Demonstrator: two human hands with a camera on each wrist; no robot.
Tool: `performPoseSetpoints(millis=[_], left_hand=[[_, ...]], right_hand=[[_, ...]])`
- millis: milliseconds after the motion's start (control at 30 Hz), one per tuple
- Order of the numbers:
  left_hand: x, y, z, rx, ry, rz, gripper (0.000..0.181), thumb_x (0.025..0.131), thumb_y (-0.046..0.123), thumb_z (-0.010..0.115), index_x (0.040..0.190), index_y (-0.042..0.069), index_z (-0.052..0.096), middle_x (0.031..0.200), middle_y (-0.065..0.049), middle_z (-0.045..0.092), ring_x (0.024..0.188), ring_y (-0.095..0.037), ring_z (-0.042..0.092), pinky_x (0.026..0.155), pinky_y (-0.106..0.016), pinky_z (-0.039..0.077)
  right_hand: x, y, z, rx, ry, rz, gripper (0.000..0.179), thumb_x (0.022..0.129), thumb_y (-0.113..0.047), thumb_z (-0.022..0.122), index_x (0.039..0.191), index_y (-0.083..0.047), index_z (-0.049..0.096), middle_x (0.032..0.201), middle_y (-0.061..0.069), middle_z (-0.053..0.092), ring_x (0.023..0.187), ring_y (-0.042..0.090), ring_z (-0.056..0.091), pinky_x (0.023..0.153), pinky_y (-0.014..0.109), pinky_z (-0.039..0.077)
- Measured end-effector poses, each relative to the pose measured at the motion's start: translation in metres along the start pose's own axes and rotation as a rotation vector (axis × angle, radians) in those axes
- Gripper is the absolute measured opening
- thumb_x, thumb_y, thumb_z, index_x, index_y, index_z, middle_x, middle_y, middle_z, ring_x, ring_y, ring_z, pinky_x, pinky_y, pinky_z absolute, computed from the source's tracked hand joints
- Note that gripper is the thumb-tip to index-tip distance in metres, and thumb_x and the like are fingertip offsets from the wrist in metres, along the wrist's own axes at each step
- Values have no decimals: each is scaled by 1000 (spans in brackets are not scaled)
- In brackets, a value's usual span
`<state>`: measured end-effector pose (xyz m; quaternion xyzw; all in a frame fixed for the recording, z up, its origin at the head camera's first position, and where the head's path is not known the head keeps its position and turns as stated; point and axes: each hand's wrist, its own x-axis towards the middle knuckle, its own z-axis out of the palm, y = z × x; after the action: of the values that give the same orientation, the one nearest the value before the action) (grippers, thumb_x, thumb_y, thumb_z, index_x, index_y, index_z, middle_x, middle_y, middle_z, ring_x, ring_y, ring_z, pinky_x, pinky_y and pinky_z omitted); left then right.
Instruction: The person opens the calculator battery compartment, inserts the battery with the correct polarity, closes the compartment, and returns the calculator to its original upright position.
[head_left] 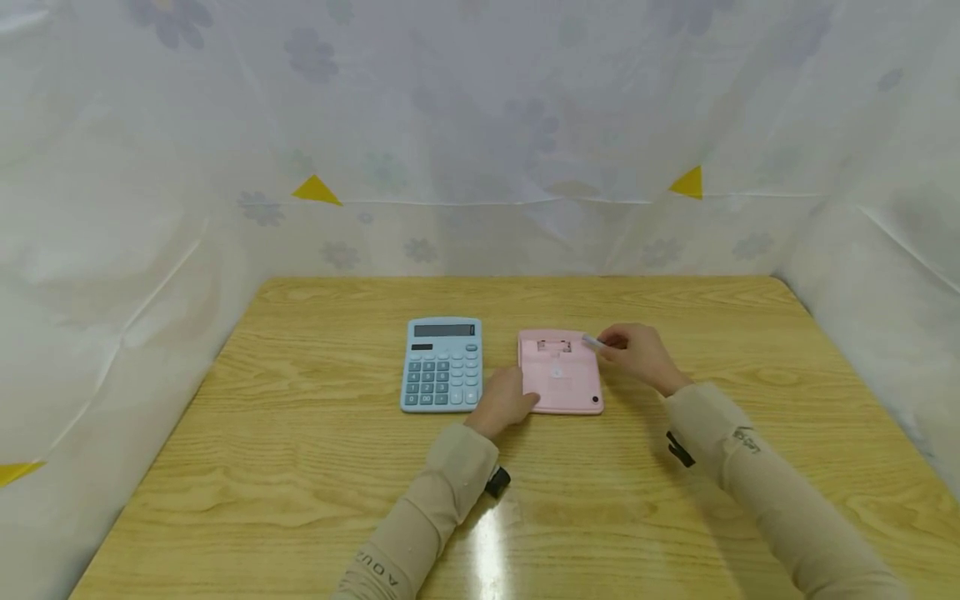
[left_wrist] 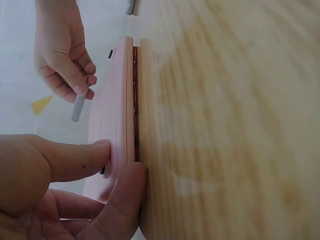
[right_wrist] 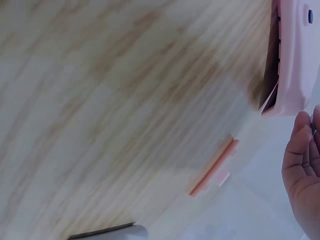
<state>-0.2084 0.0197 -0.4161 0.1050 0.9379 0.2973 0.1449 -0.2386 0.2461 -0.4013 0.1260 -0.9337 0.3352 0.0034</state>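
A pink calculator [head_left: 573,390] lies face down, with an uncovered battery compartment [head_left: 555,346] near its far edge. My left hand [head_left: 504,400] grips its near left edge; in the left wrist view the thumb [left_wrist: 82,157] presses the back and a finger is against the side. Just off the far right corner, my right hand [head_left: 641,354] pinches a slim grey stick-like piece [left_wrist: 78,107] between thumb and fingers. One end of it points at the compartment; its exact kind is unclear. In the right wrist view the fingers largely hide it.
To the left, a blue calculator [head_left: 442,367] lies face up beside my left hand. The wooden table [head_left: 300,467] ends at a patterned curtain [head_left: 480,167] behind. An indistinct orange-pink strip [right_wrist: 214,167] shows in the right wrist view.
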Motion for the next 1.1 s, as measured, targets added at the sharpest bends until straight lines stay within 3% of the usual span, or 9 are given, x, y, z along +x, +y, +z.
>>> performPoseSetpoints(millis=[267, 567, 1100], left_hand=[[-1, 1, 0, -8, -2, -1, 23, 85, 19, 64, 89, -4, 58, 67, -6, 51, 57, -16, 47, 48, -24, 38], [-3, 1, -2, -1, 9, 13, 23, 85, 18, 64, 86, -4, 58, 67, -6, 51, 57, -16, 47, 49, -24, 38], [-1, 1, -2, 25, -2, 5, 28, 85, 21, 64, 94, -6, 59, 75, -9, 55, 63, -17, 49, 54, -27, 42]], right_hand=[[8, -6, 5, -29, -8, -3, 16, 85, -8, 62, 97, 3, 66, 91, 17, 65, 82, 29, 60, 73, 43, 47], [16, -17, 8, -47, -26, -15, 16, 85, -8, 63, 94, 4, 68, 90, 18, 65, 78, 28, 59, 69, 41, 48], [23, -25, 12, -77, -41, -19, 17, 85, -4, 60, 97, 5, 67, 92, 19, 64, 79, 28, 57, 69, 41, 46]])
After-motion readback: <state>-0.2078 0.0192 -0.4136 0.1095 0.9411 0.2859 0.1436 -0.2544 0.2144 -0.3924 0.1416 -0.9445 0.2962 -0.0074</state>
